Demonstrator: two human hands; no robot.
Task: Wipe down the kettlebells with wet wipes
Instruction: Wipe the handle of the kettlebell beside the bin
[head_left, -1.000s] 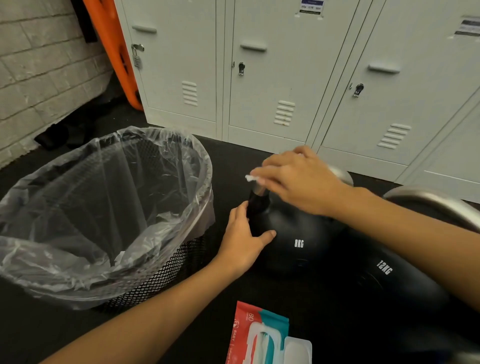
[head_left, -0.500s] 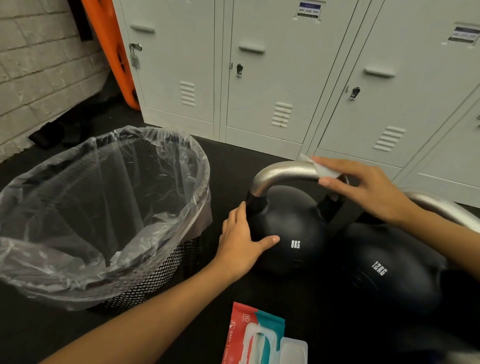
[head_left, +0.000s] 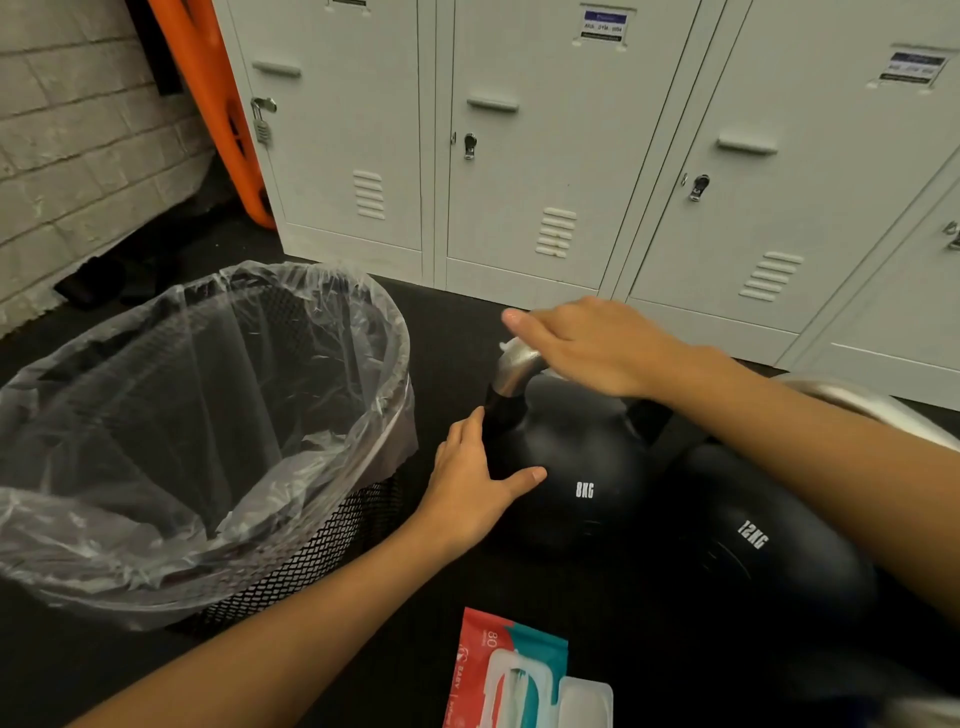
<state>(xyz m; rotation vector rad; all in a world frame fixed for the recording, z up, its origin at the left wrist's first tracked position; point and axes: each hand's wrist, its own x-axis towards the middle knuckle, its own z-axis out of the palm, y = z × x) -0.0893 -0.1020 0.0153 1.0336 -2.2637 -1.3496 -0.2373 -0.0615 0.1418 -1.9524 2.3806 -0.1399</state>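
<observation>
**Wiping the handle of the small kettlebell**

Closest to me, at the near edge of the floor, lies the pack of wet wipes (head_left: 511, 675) with its lid flipped open. To its left stands the bin (head_left: 218, 592), lined with a clear bag.

Past the pack sits the 8KG kettlebell (head_left: 576, 467) on the floor. The 12KG kettlebell (head_left: 769, 540) is just beside it on the right. My left hand (head_left: 475, 480) rests flat on the side of the small one, fingers straight, to keep it from rolling. My right hand (head_left: 587, 345) lies on top of the silver handle (head_left: 511, 366) and presses a wet wipe (head_left: 503, 344) on it. Only a tiny white bit of the wipe peeks out by my fingers. I cannot tell if my fingers curl under the bar.

Behind it all are the gray lockers (head_left: 519, 156).

I think I am on the handle step. Next I need to rub the round black body too, then do the big one.
</observation>
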